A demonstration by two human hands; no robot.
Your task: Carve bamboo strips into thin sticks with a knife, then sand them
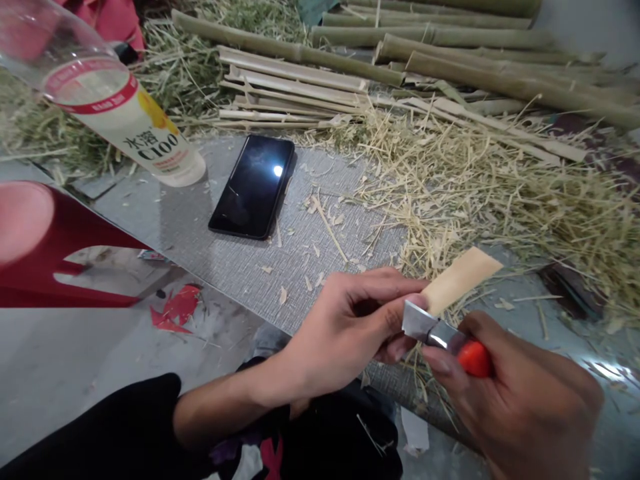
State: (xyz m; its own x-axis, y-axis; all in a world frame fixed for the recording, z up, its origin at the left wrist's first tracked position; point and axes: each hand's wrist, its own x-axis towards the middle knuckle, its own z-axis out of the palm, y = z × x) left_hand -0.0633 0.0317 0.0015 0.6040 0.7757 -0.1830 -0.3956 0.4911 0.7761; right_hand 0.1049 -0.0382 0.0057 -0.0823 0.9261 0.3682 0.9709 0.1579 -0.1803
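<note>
My left hand [350, 320] is closed in a pinch on a short flat bamboo slip [463, 280], pale tan, that points up and to the right. My right hand [520, 393] is wrapped round a knife with a red handle [474, 358]. The knife's short steel blade [423, 325] rests against the lower end of the slip, right by my left thumb. Both hands are low in the view, above my lap in dark clothing.
A black phone [254, 185] lies face up on a grey textured mat [240, 260]. A plastic bottle [110, 100] lies at upper left. Split bamboo strips [295, 90] and whole green bamboo poles [475, 60] fill the back. Shavings [500, 187] are piled at right. A red stool [60, 253] stands at left.
</note>
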